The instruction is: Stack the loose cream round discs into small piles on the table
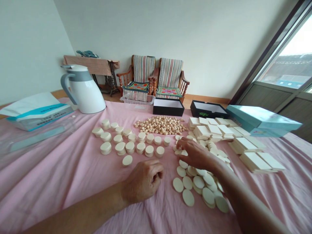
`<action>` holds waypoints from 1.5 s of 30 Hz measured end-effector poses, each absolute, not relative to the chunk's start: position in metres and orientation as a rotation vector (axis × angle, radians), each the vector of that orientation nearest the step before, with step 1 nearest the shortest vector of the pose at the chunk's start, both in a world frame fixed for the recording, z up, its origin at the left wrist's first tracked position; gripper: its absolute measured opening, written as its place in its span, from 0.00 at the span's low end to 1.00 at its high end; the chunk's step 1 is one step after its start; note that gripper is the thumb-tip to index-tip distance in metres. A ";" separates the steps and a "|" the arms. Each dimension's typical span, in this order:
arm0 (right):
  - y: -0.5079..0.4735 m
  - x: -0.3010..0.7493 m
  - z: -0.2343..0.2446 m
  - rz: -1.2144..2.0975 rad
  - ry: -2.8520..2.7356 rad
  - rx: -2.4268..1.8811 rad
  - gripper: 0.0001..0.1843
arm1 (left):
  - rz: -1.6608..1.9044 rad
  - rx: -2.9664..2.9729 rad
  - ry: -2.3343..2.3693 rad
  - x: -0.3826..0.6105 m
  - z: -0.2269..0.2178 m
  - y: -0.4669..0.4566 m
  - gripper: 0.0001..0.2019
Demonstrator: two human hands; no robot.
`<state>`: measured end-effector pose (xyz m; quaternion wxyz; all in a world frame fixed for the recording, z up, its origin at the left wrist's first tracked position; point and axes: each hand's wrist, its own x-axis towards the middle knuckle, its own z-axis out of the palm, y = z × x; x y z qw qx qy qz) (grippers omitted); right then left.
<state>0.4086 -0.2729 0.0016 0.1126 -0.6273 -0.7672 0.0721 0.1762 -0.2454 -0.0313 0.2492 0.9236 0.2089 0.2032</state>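
My left hand is curled closed, low over the pink cloth, just below several short stacks of pale round discs. Whatever its fingers may hold is hidden. A pale disc lies by itself up and left of that hand. To the right, my right hand reaches over a spread of loose discs, its thumb and fingers apart around a few at the far edge. The fingertips seem to touch these discs; no disc is lifted. Beyond both hands sits a heap of small wooden pieces.
Stacked pale rectangular tiles lie right, before a light-blue box. Black trays and a clear plastic container line the far edge. A white jug and a white-and-blue package stand left on the pink cloth.
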 end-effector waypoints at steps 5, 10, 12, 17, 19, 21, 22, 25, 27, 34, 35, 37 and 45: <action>-0.276 0.406 0.005 0.180 -2.250 -1.940 0.09 | 0.538 2.527 0.561 0.176 -0.031 -0.244 0.10; -0.276 0.404 0.003 0.134 -2.266 -1.956 0.08 | 0.518 2.535 0.552 0.175 -0.031 -0.244 0.10; -0.276 0.404 0.002 0.136 -2.261 -1.942 0.08 | 0.515 2.538 0.545 0.175 -0.031 -0.244 0.10; -0.269 0.408 0.001 0.118 -2.081 -1.909 0.06 | 0.535 2.538 0.541 0.175 -0.031 -0.244 0.10; -0.264 0.412 -0.001 0.032 -1.971 -1.900 0.06 | 0.540 2.537 0.536 0.175 -0.031 -0.244 0.10; -0.260 0.415 -0.004 -0.025 -1.912 -1.890 0.06 | 0.551 2.539 0.537 0.175 -0.031 -0.244 0.10; -0.258 0.415 -0.006 -0.031 -1.908 -1.886 0.06 | 0.556 2.541 0.537 0.176 -0.031 -0.244 0.10; -0.256 0.413 -0.012 -0.010 -1.931 -1.908 0.05 | 0.561 2.542 0.537 0.176 -0.031 -0.244 0.10; -0.257 0.409 -0.014 0.005 -1.944 -1.953 0.06 | 0.550 2.541 0.535 0.175 -0.031 -0.244 0.10; -0.260 0.409 -0.015 0.062 -2.029 -1.902 0.10 | 0.532 2.543 0.532 0.174 -0.032 -0.244 0.11; -0.260 0.410 -0.015 0.074 -2.040 -1.866 0.12 | 0.534 2.544 0.533 0.174 -0.032 -0.244 0.11; -0.259 0.411 -0.016 0.099 -2.054 -1.802 0.16 | 0.535 2.546 0.541 0.174 -0.032 -0.244 0.10; -0.255 0.408 -0.011 0.105 -1.936 -1.772 0.18 | 0.546 2.527 0.552 0.175 -0.032 -0.244 0.10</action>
